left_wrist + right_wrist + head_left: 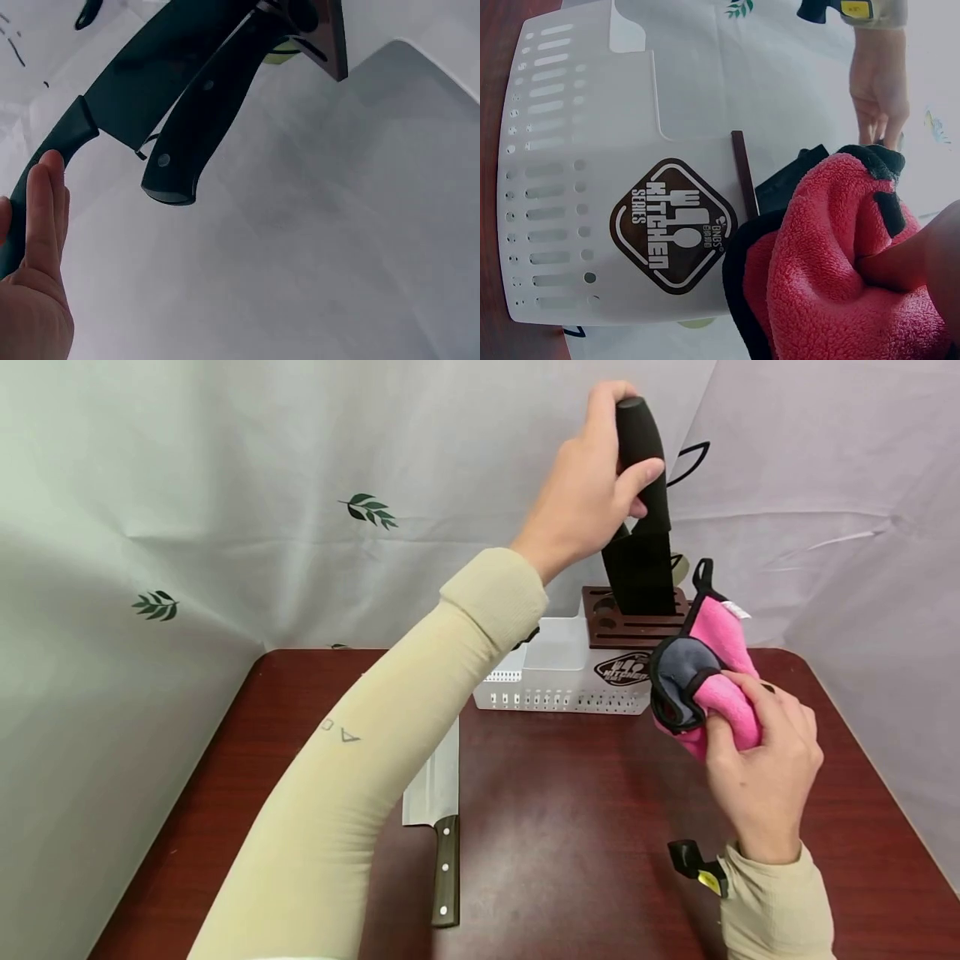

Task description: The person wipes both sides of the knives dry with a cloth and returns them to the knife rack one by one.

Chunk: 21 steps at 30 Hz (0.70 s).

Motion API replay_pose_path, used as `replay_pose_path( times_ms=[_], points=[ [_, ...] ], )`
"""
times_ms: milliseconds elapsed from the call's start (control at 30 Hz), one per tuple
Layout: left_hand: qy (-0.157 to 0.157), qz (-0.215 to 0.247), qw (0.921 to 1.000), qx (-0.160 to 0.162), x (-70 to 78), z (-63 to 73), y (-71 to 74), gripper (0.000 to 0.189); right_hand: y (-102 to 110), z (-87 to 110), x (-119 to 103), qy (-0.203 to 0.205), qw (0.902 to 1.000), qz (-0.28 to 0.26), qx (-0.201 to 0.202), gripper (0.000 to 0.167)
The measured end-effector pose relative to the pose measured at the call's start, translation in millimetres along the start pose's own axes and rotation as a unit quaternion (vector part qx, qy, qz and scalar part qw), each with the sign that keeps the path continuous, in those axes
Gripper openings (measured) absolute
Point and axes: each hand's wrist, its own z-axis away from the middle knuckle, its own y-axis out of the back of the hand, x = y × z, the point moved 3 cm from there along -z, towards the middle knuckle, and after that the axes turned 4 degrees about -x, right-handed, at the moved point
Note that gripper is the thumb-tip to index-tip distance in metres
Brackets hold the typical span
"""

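Observation:
My left hand [581, 485] holds the black handle of a broad black-bladed kitchen knife [639, 572], raised upright at the back. The lower end of its blade meets the brown slotted top [615, 631] of a white knife holder [562, 700]. In the left wrist view, a second knife handle [199, 120] with rivets sticks out of the slotted top beside that blade. A pink cloth [723, 635] with black trim and a grey patch is bunched in my right hand [768, 760], in front of the holder's right end. Thumb and fingers pinch its folds.
A cleaver [446, 860] with a riveted dark handle lies on the dark red table [555, 827], its upper blade hidden behind my left sleeve. White curtains [300, 527] enclose the back and sides. A black wrist mount [697, 864] juts from my right cuff.

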Motion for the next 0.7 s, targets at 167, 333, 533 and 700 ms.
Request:
replay_pose_path(
  times_ms=[167,333,533,700],
  points=[
    [0.023,-0.025,0.9992,-0.02,4.6,-5.3,-9.1,0.054,1,0.0,2,0.003,1.0,0.003,-0.006,0.033],
    [0.022,-0.046,0.9975,-0.049,9.1,-8.0,-19.4,0.05,2,0.3,3,0.009,0.9998,0.007,-0.015,0.034],
    [0.001,-0.091,0.9923,-0.085,10.7,-11.2,-36.0,0.047,3,0.3,4,0.009,0.9998,0.009,-0.015,0.034],
    [-0.022,-0.122,0.9858,-0.113,9.8,-14.9,-52.7,0.045,5,0.3,5,0.011,0.9997,0.011,-0.021,0.035]
  ],
)
